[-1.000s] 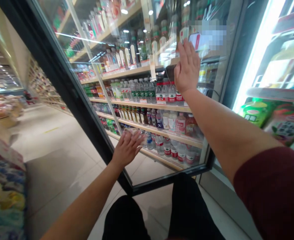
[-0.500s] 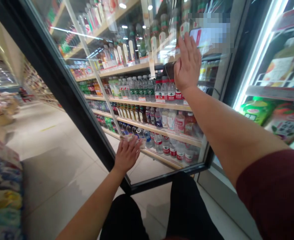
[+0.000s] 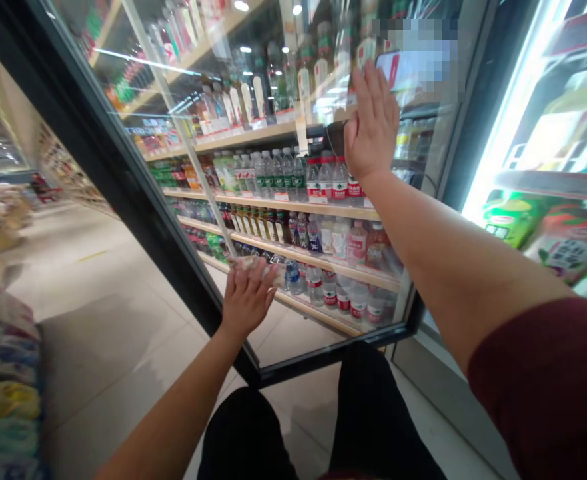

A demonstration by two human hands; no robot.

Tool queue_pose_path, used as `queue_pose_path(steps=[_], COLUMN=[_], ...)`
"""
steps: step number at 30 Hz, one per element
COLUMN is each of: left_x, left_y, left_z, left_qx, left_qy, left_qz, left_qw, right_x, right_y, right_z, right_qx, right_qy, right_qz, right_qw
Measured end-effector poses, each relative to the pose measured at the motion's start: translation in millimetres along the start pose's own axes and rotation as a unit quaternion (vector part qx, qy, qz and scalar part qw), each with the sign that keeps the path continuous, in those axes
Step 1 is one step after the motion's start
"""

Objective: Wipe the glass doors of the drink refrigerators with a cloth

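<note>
A glass door (image 3: 313, 353) with a black frame stands open in front of me. Low on its pane, my left hand (image 3: 248, 300) lies with outstretched fingers on a crumpled, pale patterned cloth (image 3: 273, 275), pressing it to the glass. Part of the cloth is hidden under the fingers. Higher up, my right hand (image 3: 374, 123) rests flat on the pane, fingers pointing up and nothing held in it. Just right of its fingertips is a bright rectangular patch with a red mark (image 3: 396, 70), partly blurred out.
Shelves of drink bottles (image 3: 278, 170) show through the glass. On the right, a lit fridge (image 3: 548, 177) holds pouches and bottles. Stacked packages (image 3: 8, 393) stand at the lower left beside the tiled floor (image 3: 123, 333). My knees are close to the door's bottom edge.
My left hand and the cloth have shifted slightly left and up across the glass. My right hand stays flat in about the same place. The view has moved a little.
</note>
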State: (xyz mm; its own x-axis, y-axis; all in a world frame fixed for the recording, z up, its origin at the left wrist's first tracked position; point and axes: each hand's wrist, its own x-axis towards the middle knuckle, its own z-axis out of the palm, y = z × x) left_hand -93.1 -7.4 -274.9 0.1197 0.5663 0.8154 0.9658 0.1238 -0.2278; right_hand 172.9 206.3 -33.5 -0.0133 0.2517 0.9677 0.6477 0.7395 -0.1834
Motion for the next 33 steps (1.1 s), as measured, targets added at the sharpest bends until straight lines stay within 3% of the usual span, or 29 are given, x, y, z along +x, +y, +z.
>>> queue_pose_path(steps=[2, 6, 8, 13, 15, 17, 22, 25, 29, 31, 33], left_x=[8.1, 51.9, 55.1, -6.3, -18.9, -9.2, 47.6, 48.0, 44.3, 65.2, 97.5], left_y=[-8.2, -30.6, -28.7, 2.1, 4.9, -1.3, -8.6, 16.0, 43.8, 42.9, 36.8], left_z=[-5.2, -27.5, -28.6, 0.0, 6.6, 4.7, -7.8, -0.3, 11.1, 7.4, -1.6], left_qx=[-0.002, 0.019, 0.028, 0.018, 0.008, 0.002, -0.001, -0.001, -0.010, -0.012, -0.009], left_qy=[0.002, 0.058, 0.073, 0.045, 0.034, 0.035, 0.055, 0.063, 0.035, 0.026, 0.028], left_qz=[0.001, -0.065, -0.082, -0.031, -0.013, -0.013, -0.027, 0.026, 0.194, 0.239, 0.233], left_qw=[1.000, 0.996, 0.994, 0.998, 0.999, 0.999, 0.998, 0.998, 0.980, 0.971, 0.972], right_x=[0.2, 0.4, 0.2, -1.0, -1.1, -0.8, -0.4, -0.6, -0.9, -1.2, -1.3], right_y=[0.8, 1.8, 2.1, 1.7, 1.8, 2.1, 0.8, -1.5, -4.4, -5.3, -5.2], right_z=[0.6, 3.6, 4.7, 4.7, 4.7, 4.9, 3.5, -0.4, -6.4, -7.8, -7.6], right_qx=[0.004, 0.014, 0.020, 0.004, -0.001, 0.001, 0.014, -0.008, -0.047, -0.048, -0.039], right_qy=[-0.005, 0.007, 0.012, 0.020, 0.022, 0.025, 0.035, 0.018, -0.005, -0.012, -0.013], right_qz=[0.002, 0.004, 0.004, 0.001, -0.002, -0.005, -0.007, -0.001, 0.001, 0.004, 0.005], right_qw=[1.000, 1.000, 1.000, 1.000, 1.000, 1.000, 0.999, 1.000, 0.999, 0.999, 0.999])
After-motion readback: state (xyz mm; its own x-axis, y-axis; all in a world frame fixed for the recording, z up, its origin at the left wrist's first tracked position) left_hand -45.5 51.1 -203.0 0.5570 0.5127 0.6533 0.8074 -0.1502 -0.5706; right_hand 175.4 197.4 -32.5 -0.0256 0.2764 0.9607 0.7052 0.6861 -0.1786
